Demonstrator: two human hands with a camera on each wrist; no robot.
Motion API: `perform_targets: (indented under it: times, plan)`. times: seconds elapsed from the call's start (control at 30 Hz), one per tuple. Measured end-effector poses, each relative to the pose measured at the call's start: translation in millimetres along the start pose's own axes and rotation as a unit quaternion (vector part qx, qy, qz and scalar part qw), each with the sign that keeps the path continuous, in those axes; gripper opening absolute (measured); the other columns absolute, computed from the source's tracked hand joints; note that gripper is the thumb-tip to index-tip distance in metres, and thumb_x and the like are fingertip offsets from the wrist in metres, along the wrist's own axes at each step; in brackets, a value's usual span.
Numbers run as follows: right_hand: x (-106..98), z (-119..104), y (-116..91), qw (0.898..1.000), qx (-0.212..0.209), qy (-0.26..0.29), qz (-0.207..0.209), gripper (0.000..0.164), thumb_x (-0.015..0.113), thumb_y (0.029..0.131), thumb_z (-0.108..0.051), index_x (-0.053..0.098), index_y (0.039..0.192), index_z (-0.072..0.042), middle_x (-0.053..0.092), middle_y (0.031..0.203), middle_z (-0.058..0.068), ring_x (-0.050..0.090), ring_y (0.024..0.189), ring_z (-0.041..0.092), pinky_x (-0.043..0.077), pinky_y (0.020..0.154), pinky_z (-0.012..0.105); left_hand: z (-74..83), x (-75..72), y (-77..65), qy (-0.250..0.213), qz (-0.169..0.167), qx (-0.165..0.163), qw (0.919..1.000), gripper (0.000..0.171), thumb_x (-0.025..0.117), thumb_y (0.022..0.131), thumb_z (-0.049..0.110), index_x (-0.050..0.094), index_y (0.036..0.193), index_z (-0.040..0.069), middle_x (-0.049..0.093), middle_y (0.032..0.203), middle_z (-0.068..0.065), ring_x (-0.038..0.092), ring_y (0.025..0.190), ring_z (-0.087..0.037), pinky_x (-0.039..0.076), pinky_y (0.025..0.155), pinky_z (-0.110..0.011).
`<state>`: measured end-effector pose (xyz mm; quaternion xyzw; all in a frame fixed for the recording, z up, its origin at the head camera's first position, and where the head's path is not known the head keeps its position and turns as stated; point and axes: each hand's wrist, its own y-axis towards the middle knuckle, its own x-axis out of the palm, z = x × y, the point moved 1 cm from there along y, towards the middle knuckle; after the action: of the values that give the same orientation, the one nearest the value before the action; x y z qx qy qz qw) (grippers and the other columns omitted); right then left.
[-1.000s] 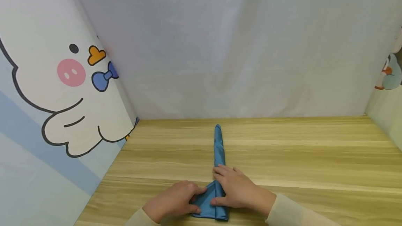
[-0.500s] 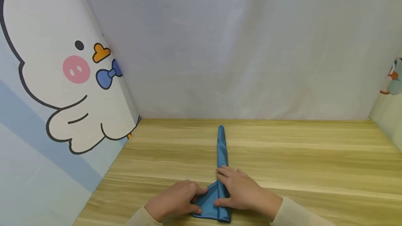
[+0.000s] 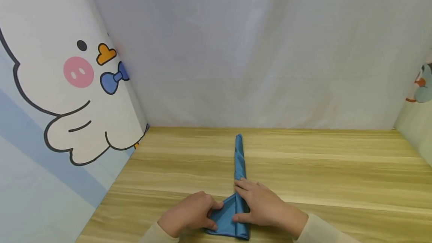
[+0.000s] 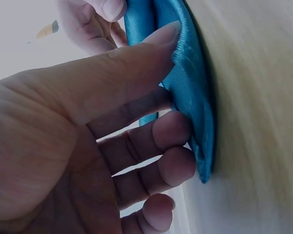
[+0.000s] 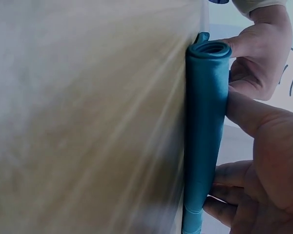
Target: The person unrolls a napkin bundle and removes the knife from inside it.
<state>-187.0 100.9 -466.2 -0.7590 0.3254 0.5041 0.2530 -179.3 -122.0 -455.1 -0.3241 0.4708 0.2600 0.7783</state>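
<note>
A shiny blue cloth lies on the wooden table. Its right part is a long narrow roll pointing away from me; its left part is a flat triangular flap. My left hand is at the flap's left side. In the left wrist view its thumb presses on the cloth, with curled fingers by the folded edge. My right hand rests on the roll's near half, fingers laid over it and thumb lower down. Coiled layers show at the roll's end in the right wrist view.
The wooden table runs back to a pale curtain-like wall. A panel with a cartoon duck stands on the left. Another printed panel is partly in view at the right.
The roll and my right hand have shifted slightly to the right. My left hand stays nearly in place at the flap. The head view has moved a little.
</note>
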Motion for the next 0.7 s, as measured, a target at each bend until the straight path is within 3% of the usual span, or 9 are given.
perform_targets:
  times: [0.47, 0.7]
  plan:
    - [-8.1, 5.3, -13.0, 0.999, 0.012, 0.028, 0.029, 0.086, 0.061, 0.083, -0.065, 0.049, 0.14, -0.001, 0.04, 0.149, 0.01, 0.037, 0.136, 0.029, 0.034, 0.104, 0.057, 4.6, -4.2, 4.7, 0.02, 0.008, 0.013, 0.9997, 0.06, 0.084, 0.073, 0.033, 0.065, 0.127, 0.017, 0.049, 0.055, 0.016, 0.046, 0.05, 0.002, 0.039, 0.05, -0.014]
    - [-10.5, 5.3, -17.7, 0.999, 0.016, 0.036, 0.028, 0.086, 0.061, 0.084, -0.064, 0.047, 0.142, -0.002, 0.038, 0.15, 0.01, 0.039, 0.135, 0.03, 0.033, 0.105, 0.055, 1.0, -2.7, 0.5, 0.012, 0.008, 0.008, 0.9999, 0.06, 0.085, 0.073, 0.032, 0.065, 0.127, 0.016, 0.049, 0.056, 0.015, 0.046, 0.051, 0.001, 0.039, 0.051, -0.015]
